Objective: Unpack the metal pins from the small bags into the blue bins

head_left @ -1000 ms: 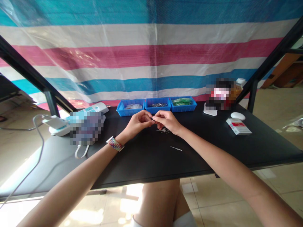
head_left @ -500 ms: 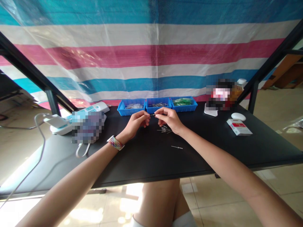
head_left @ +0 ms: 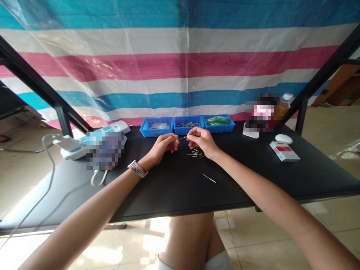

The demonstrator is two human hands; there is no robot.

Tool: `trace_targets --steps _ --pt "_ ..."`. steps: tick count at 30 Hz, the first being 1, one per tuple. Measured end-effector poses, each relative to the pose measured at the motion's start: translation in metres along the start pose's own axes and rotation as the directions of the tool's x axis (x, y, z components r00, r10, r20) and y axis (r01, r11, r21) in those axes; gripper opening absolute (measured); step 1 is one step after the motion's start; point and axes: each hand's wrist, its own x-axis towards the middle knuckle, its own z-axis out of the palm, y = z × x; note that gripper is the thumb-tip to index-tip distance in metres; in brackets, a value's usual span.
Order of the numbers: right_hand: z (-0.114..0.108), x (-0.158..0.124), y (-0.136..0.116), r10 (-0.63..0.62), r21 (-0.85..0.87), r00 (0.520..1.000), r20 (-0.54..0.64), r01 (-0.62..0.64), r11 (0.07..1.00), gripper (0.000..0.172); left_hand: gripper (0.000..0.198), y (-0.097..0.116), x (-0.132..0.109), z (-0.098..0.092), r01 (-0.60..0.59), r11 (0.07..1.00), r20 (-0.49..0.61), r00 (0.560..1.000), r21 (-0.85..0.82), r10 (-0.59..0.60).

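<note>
Fingertips of the left hand (head_left: 163,145) and right hand (head_left: 201,141) pinch one thin metal pin (head_left: 182,138) between them above the black table (head_left: 174,187). At twelve o'clock sit three blue trays (head_left: 187,125); the red-white box (head_left: 282,151) at three o'clock carries print too small to read.

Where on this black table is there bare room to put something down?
Bare: the near strip of table before the lone pin, and the stretch between right forearm and red-white box. Crowded: around both hands, left hand and right hand, the pin pile and blue trays.
</note>
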Motion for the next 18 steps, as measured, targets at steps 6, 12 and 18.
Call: trace_targets --steps 6,12,18 --pt "0.0019 -0.0009 -0.0011 -0.041 -0.051 0.999 0.008 0.041 0.998 0.03 0.039 -0.001 0.0012 -0.0006 -0.022 1.0 -0.037 0.999 0.016 0.023" --pt "0.0004 -0.0008 -0.0035 0.008 -0.034 1.0 0.021 -0.007 0.999 0.032 0.036 -0.0026 0.0019 -0.0015 -0.079 0.995 -0.048 0.995 0.056 0.082" --pt "-0.0006 0.0 -0.0009 0.048 -0.007 0.999 0.015 -0.048 0.999 0.029 0.039 0.0036 -0.0006 0.0033 -0.133 0.99 -0.092 0.986 0.04 0.136"
